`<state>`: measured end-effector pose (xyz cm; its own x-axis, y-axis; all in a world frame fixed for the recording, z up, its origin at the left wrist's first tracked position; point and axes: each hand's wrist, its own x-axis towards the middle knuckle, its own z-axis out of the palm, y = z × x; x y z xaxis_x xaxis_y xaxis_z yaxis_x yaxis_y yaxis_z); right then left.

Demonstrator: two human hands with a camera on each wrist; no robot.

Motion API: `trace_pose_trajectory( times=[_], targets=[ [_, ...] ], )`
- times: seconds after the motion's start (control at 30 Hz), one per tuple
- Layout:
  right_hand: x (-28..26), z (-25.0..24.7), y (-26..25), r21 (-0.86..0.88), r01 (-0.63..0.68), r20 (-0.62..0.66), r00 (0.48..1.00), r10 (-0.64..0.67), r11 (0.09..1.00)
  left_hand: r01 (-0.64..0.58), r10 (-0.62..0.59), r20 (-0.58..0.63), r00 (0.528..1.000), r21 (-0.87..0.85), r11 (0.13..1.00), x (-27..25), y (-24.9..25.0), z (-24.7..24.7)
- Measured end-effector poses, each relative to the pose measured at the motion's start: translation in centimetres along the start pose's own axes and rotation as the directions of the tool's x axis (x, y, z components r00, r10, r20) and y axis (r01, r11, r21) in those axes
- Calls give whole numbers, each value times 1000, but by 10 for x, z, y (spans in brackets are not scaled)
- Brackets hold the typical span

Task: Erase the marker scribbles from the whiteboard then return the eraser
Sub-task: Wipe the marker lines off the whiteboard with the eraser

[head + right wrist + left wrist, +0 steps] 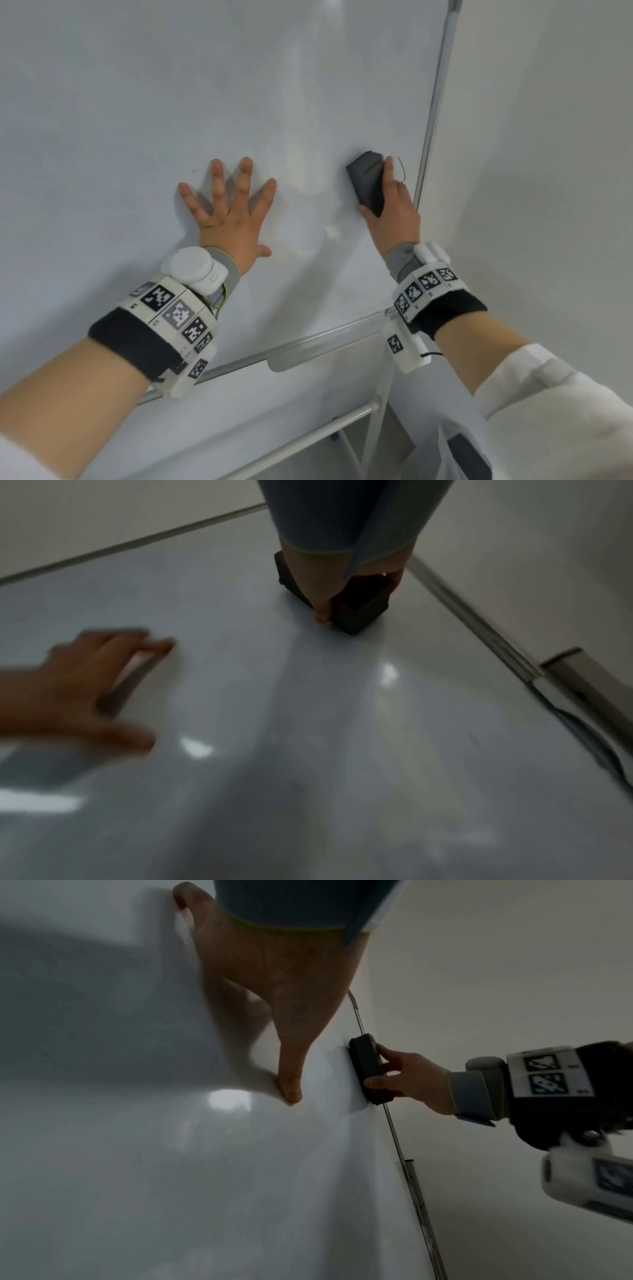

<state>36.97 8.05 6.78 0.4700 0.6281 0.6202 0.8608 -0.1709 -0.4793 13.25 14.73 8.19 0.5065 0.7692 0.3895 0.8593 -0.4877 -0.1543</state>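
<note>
white wall (565, 137) right of board | metal stand bars (308, 442) below | dark object (469, 459) bottom right

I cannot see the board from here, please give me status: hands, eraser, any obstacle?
Left hand flat on whiteboard, fingers spread. Right hand grips eraser, pressed to board near right frame. Thin mark beside it. Nothing in the way.

The left hand (233, 219) lies flat on the whiteboard (137, 102), fingers spread. To its right, the right hand (394, 209) holds the eraser (368, 181) against the board, near the right frame edge (433, 113).
</note>
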Motion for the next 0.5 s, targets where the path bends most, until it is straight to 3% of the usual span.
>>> trace_pose_trajectory(
  times=[0.07, 0.13, 0.3, 0.5],
  targets=[
    [-1, 0, -2, -23, 72, 19, 997, -72, 997, 0, 0, 16, 1000, 9, 1000, 0, 0, -2],
    [11, -7, 2, -32, 65, -10, 998, -65, 997, -5, 4, 24, 1000, 15, 1000, 1, 0, -3],
    [45, -28, 25, 21, -184, -111, 976, 185, 983, -10, 9, 36, 999, 17, 1000, -1, -2, -7],
    [23, -12, 30, 42, -230, -100, 967, 234, 972, -13, 13, 43, 999, -4, 1000, -1, -2, -8]
  ],
)
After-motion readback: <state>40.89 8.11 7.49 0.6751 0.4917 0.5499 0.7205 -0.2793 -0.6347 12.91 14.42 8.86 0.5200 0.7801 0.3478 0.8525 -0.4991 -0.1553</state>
